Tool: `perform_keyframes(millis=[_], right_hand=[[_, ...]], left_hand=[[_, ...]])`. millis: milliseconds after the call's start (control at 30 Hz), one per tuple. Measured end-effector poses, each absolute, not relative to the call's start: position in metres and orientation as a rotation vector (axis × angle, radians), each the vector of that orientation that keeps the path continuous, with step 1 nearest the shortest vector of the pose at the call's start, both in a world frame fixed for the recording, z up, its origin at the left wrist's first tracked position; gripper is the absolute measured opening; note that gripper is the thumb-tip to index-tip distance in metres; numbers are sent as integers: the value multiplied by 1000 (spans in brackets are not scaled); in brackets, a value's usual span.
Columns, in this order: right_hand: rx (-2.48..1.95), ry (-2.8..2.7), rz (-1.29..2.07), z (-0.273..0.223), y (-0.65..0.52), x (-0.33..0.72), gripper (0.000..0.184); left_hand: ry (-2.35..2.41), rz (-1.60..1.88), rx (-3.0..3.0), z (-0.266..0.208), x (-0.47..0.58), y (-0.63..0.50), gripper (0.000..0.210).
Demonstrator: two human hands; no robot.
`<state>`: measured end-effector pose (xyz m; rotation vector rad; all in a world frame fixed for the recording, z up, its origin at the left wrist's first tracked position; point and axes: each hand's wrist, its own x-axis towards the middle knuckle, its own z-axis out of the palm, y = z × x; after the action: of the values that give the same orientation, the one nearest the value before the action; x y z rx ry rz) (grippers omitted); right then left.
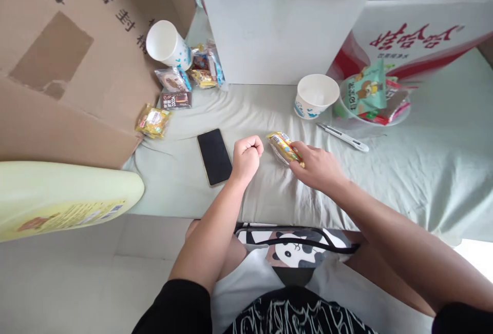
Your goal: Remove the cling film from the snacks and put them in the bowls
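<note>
My right hand point(318, 167) pinches the near end of a yellow snack packet point(282, 148), which lies at a slant just above or on the cloth. The packet's far end shows clear wrapping and printed labels. To its left, my left hand point(247, 158) is curled into a fist, and nothing shows between its fingers. A black phone point(214, 157) lies flat beside that fist. Beyond my right hand stand a white paper cup point(311, 113) and a white utility knife point(344, 137) lying on the cloth.
Another paper cup point(164, 44) leans among several snack packets point(175, 100) at the back left. One yellow packet point(153, 121) lies by a cardboard box point(96, 72). A clear bowl point(400, 117) holds snack bags. White boxes point(285, 36) stand behind. A pale yellow bottle point(69, 185) juts in.
</note>
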<state>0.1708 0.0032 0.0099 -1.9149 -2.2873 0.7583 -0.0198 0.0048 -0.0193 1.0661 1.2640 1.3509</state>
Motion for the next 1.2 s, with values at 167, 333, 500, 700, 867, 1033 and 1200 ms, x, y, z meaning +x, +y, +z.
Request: perform_keyframes(millis=[167,333,500,700,867,1033,1200], right_hand=[[-1303,-1111,1798,-14,-19,215,45],[-1188,-1179,1824,-22,-17,226,41],[-1606,-1833,682,-33,1,259,29],[-1880,-2006,151,-52,17,287,52],[-1920,-1970,279,-43,15,283,39],[-1639,-1624,947,-34,2,271,18],[-1399,-1371,1107,-40,-2,262,30]], left_hand=[[1277,1277,1044,-34,19,0,15],[857,943,757,-37,32,-3,89],[1002,1088,819,-40,23,2,108],[1060,1102,985,-45,9,8,101],[1106,1123,1102,-48,7,9,82],[1150,1172,1146,-51,13,7,88],[1137,1138,1124,-53,18,6,95]])
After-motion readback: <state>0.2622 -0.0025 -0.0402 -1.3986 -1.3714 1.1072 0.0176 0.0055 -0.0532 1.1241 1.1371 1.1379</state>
